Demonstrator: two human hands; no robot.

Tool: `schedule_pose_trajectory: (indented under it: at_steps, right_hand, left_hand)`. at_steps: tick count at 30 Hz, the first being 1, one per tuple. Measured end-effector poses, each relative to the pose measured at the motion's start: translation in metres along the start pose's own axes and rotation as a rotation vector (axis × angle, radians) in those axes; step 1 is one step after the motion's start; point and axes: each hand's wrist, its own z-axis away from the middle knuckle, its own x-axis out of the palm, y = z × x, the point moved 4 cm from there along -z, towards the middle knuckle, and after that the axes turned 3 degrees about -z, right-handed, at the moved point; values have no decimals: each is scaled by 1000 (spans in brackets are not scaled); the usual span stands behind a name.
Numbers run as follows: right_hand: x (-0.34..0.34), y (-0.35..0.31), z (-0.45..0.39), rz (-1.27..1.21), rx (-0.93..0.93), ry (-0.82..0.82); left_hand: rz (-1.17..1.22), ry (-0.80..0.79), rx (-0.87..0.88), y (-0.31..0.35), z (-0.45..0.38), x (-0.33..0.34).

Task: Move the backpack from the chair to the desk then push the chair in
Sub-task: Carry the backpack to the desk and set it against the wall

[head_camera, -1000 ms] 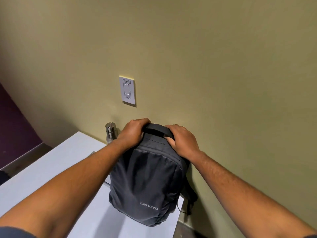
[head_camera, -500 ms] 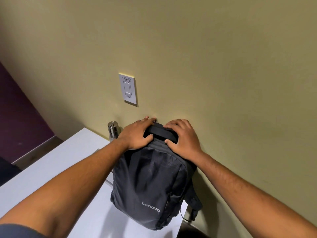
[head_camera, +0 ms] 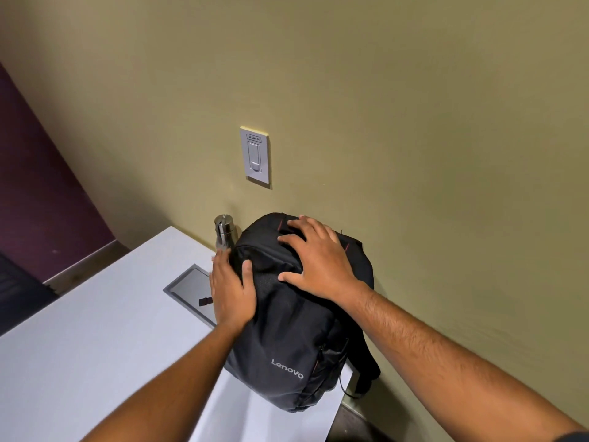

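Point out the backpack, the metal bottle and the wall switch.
backpack (head_camera: pixel 287 339): head view, on its front panel above the logo.
metal bottle (head_camera: pixel 224 229): head view, on its cap and neck, left of the backpack.
wall switch (head_camera: pixel 254 155): head view, on the plate's middle.

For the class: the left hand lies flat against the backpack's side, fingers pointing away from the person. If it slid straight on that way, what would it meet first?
Probably the metal bottle, just beyond the left hand fingertips beside the backpack; depth is unclear.

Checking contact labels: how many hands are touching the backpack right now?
2. Left hand lies flat on the backpack's upper left side; right hand is spread over its top, near the wall. Neither is gripping.
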Motion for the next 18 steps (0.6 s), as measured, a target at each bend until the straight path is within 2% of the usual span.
schedule_pose_trajectory:
  at_steps: [3, 5, 7, 9, 11, 18]
  right_hand:
    - [2, -5, 4, 56, -9, -37]
    - [6, -10, 9, 121, -40, -55]
    - [11, -15, 16, 188, -82, -64]
    - [15, -18, 22, 222, -126, -68]
    - [17, -20, 26, 228, -156, -77]
    - [19, 2, 23, 253, -185, -56]
  left_hand:
    - [166, 29, -328, -36, 39, 17]
    - [227, 51, -637, -55, 65, 31]
    - [246, 2, -960, -64, 89, 43]
    - [336, -44, -1171, -61, 104, 53]
    - [412, -52, -1269, -55, 110, 60]
    - [458, -48, -1329, -39, 92, 94]
